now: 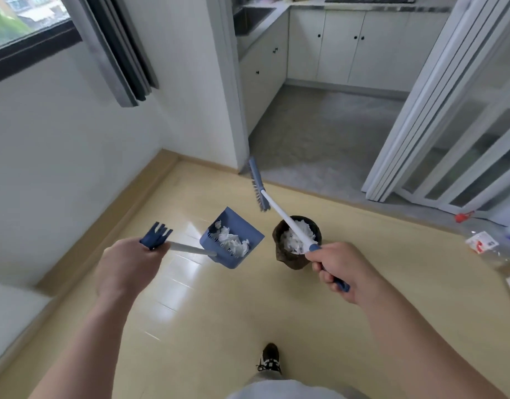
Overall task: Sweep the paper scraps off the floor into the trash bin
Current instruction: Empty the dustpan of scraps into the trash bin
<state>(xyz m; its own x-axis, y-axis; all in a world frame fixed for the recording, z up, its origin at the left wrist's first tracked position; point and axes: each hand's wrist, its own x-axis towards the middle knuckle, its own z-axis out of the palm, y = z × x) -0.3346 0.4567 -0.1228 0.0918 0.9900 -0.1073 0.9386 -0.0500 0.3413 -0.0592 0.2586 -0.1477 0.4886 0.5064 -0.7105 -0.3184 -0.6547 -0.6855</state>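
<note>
One shoe [270,357] is at the bottom, on the yellow floor [219,326]. The left hand [124,266] is wrapped round the dustpan's handle, right by its dark blue end. The dustpan [233,240] hangs out in front of it, tilted, with a pile of white scraps [233,244] inside. The right hand [341,272] has its fingers curled round the blue grip of the broom [278,210]. The bin [297,243] is just right of the dustpan, not touching as far as I can tell, and there's white paper in it too. The broom's white shaft crosses over the bin, and the brush head sits past it, near where the grey kitchen floor starts. Off to the right, a wrapper [482,242] and a small red thing [462,217] lie on the floor. White cabinets [343,44] are at the back.
</note>
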